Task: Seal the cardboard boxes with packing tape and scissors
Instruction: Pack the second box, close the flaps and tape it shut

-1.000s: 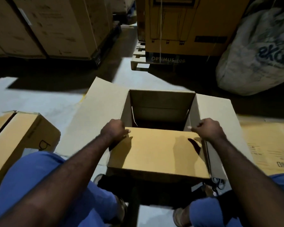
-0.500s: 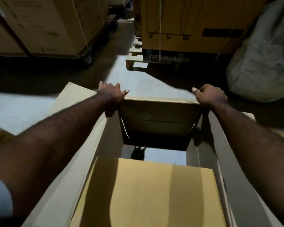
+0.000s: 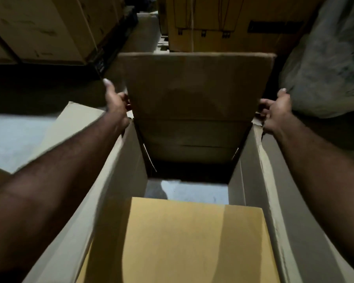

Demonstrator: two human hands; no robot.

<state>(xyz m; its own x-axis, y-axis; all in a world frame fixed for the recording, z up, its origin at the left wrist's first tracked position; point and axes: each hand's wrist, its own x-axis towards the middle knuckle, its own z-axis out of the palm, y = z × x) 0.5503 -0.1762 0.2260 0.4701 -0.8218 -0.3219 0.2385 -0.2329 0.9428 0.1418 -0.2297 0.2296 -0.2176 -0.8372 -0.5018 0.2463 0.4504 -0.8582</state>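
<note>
An open cardboard box (image 3: 119, 180) fills the view below me. Its near flap (image 3: 192, 242) is folded down inside and looks yellow-brown. The far flap (image 3: 196, 88) stands raised and tilted toward me. My left hand (image 3: 116, 103) grips the far flap's left edge near its fold. My right hand (image 3: 275, 109) holds the right edge at the same height, thumb up. The two side flaps (image 3: 274, 190) stand open. Through the gap between the flaps I see the floor. No tape or scissors are in view.
Large stacked cartons (image 3: 39, 31) on a pallet stand at the back left. A yellow carton (image 3: 233, 23) stands straight ahead. A big grey sack (image 3: 325, 64) lies at the right. Pale concrete floor (image 3: 14, 135) shows at the left.
Both hands went from the near flap to the far flap, and the far flap has come up from lying back to standing raised. My head has leaned further over the box.
</note>
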